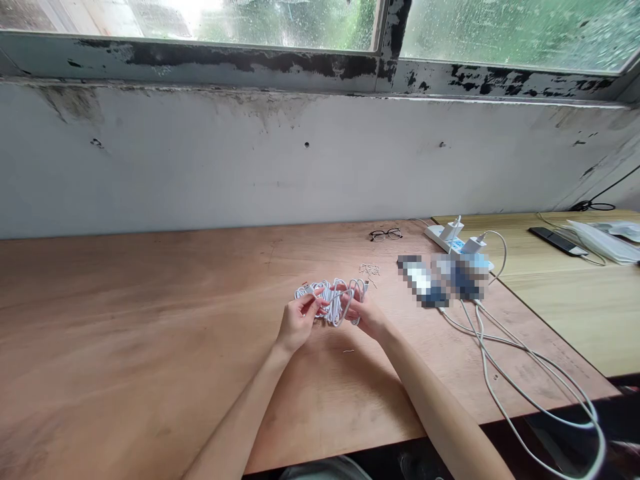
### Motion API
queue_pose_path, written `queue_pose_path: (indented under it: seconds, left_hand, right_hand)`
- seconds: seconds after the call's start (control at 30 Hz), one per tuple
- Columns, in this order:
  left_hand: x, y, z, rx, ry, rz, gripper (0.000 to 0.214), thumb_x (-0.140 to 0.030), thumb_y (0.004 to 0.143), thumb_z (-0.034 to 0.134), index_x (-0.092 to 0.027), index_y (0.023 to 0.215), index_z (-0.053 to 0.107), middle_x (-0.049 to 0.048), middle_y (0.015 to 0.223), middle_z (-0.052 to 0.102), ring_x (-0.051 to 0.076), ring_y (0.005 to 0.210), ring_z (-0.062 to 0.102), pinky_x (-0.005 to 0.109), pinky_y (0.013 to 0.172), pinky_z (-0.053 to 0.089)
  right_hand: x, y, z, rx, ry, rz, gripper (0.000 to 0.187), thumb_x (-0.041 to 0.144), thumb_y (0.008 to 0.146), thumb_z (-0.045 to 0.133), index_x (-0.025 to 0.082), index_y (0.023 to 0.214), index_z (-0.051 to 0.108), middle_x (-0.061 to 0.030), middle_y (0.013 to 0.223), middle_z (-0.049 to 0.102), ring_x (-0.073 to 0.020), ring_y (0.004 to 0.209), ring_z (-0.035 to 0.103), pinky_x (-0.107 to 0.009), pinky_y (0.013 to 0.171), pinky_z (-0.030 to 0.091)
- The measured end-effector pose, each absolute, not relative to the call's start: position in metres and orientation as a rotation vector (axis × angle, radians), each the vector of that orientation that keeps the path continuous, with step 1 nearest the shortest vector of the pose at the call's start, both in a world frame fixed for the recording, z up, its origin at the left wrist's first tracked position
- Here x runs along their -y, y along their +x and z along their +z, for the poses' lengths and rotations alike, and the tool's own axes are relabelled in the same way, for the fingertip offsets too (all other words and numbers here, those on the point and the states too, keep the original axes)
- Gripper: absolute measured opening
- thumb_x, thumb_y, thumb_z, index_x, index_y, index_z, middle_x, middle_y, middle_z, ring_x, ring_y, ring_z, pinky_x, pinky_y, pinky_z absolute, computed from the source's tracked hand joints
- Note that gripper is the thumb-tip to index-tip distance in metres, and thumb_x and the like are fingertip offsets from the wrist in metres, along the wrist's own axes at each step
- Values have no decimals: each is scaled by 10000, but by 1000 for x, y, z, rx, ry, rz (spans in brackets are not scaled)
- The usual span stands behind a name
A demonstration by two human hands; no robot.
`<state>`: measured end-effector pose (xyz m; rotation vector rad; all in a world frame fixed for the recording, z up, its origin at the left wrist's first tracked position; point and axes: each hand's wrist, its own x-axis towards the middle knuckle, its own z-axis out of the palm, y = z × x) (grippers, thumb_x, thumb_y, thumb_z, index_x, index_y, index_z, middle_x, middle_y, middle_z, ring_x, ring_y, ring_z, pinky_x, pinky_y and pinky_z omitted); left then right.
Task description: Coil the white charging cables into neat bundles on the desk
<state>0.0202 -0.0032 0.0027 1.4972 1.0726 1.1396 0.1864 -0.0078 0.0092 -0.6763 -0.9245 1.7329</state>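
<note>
The left hand (300, 321) and the right hand (367, 316) were both closed on a looped bundle of white cable (334, 301), with loops caught between the fingers and palms. The hands sat close together, holding the bundle over the middle of the wooden counter (150, 320). A small tangle of thin wire (369, 270) lay just beyond the bundle, and a tiny white scrap (349, 351) lay on the wood in front of the hands. Near the rear edge were black-framed glasses (385, 234). Toward the right rear corner, a white power strip (439, 235) carried two white charger plugs (453, 230). In front of it lay pixelated objects (443, 280), too blurred to identify. White charging cables (525, 373) ran from there toward the front right corner and looped past the front edge. On a paler wooden counter (560, 307) to the right lay a black phone (557, 241) and white packets (597, 241).
</note>
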Motion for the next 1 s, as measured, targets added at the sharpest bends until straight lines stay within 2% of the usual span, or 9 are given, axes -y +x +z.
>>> queue_pose_path:
  seconds: [0.1,0.17,0.33,0.4,0.57,0.7,0.8,0.93,1.0]
  left_hand:
    - [4,20,0,-1188,1575,1231,307,-396,792,574,-139,882,714,97,925,717,189,762,664,278,704,532]
    - [5,20,0,-1241,1640,1281,289,-387,794,575,-150,874,720,84,904,725,192,784,668,272,720,525]
    - [10,23,2,-1263,1710,1318,264,-367,792,581,-163,888,718,60,863,733,177,714,675,258,677,530]
    - [12,26,3,-1247,1697,1309,263,-363,791,580,-158,884,717,65,865,733,178,701,677,258,662,535]
    - [19,37,4,-1163,1602,1241,299,-372,759,614,-136,921,699,79,836,730,192,691,681,276,647,553]
    - [21,44,0,-1149,1472,1237,324,-377,712,664,-134,926,663,62,768,714,194,688,675,290,648,557]
    - [20,46,-6,-1104,1419,1251,289,-373,712,669,-141,882,651,66,799,698,194,749,667,298,702,551]
    - [18,49,-11,-1026,1435,1290,260,-370,722,664,-142,847,661,76,879,663,184,789,648,297,733,541]
    - [18,52,-11,-1024,1454,1308,265,-363,717,673,-147,869,655,68,864,652,177,775,643,292,717,540]
  right_hand:
    - [7,184,7,794,-683,1771,361,523,698,639,175,790,617,60,557,403,-29,402,191,-214,401,156]
    - [6,182,6,726,-691,1784,361,530,704,613,171,745,619,40,580,458,-33,401,232,-211,403,186]
    - [7,180,7,636,-646,1774,355,544,695,597,193,746,597,-2,718,591,-58,428,324,-221,429,265]
    - [7,180,7,666,-633,1737,375,570,673,629,203,735,578,8,712,582,-66,447,347,-226,451,292]
    - [7,178,1,788,-825,1524,331,457,653,719,187,632,529,42,581,485,-73,486,370,-220,481,301]
    - [9,173,-2,813,-880,1473,322,473,652,704,188,746,589,17,666,530,-107,584,463,-241,560,381]
    - [11,168,-2,770,-817,1472,306,414,649,714,214,834,574,10,752,556,-129,674,516,-256,638,428]
    - [13,165,2,669,-759,1479,397,331,654,706,271,997,515,29,759,540,-134,684,527,-263,655,451]
    - [15,164,5,643,-751,1506,397,328,646,712,263,990,525,22,767,537,-135,691,528,-266,656,457]
